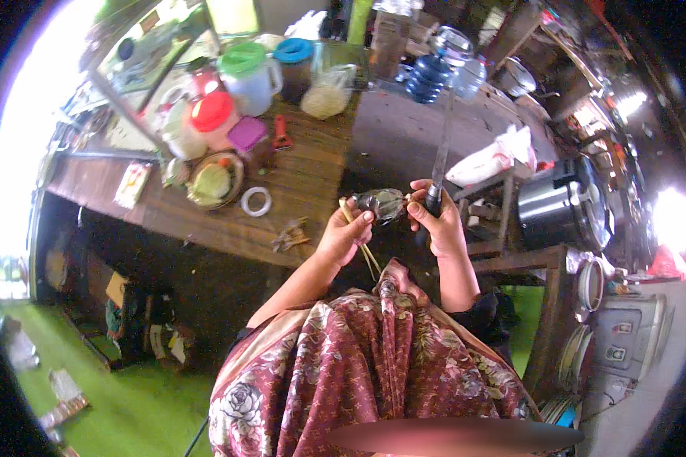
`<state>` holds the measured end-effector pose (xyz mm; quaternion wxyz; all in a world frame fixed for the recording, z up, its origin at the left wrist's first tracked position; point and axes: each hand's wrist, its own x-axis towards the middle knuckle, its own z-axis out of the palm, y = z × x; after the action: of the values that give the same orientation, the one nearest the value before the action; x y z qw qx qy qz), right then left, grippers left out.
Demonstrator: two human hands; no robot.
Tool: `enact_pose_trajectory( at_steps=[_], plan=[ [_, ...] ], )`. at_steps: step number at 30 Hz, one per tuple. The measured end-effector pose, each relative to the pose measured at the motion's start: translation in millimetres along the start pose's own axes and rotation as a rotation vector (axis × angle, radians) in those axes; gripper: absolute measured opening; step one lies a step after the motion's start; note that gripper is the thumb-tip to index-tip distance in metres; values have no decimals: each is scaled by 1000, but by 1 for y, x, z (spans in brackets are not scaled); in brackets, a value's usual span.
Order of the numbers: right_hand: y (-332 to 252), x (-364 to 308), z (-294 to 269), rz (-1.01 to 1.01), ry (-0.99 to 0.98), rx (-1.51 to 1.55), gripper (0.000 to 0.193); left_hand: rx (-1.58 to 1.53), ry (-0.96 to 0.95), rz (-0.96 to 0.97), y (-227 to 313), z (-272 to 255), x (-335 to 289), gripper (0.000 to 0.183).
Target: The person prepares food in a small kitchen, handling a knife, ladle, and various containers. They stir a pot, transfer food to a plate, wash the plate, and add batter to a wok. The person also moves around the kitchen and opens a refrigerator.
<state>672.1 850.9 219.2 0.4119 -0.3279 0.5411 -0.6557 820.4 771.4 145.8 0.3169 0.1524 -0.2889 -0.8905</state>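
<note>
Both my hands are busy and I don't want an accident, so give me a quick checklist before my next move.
1. Knife gripped by its handle: ok, the right hand holds it and the blade points away from the body.
2. Left hand apart from the blade: ok.
3. A hand free: not ok, the left holds pale sticks.
4. Shiny item between the hands identified: cannot tell, too blurred.
5. White ring in from the table's edge: ok.
6. Green lid on its jug: ok, though its tightness can't be judged.
</note>
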Motion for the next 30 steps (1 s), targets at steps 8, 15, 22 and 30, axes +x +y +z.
enact_pose_trajectory(
  at_steps=[8,15,22,30],
  plan=[
    [18,70,-100,136,86,-48,24,543,137,155,-32,51,124,34],
    [5,203,-192,192,243,3,20,627,-32,-77,-32,35,297,45],
    [-20,287,-316,258,414,-565,18,916,60,-83,13,12,441,33],
    [16,400,-437,243,595,-418,20,1396,93,-35,16,12,593,33]
  ],
)
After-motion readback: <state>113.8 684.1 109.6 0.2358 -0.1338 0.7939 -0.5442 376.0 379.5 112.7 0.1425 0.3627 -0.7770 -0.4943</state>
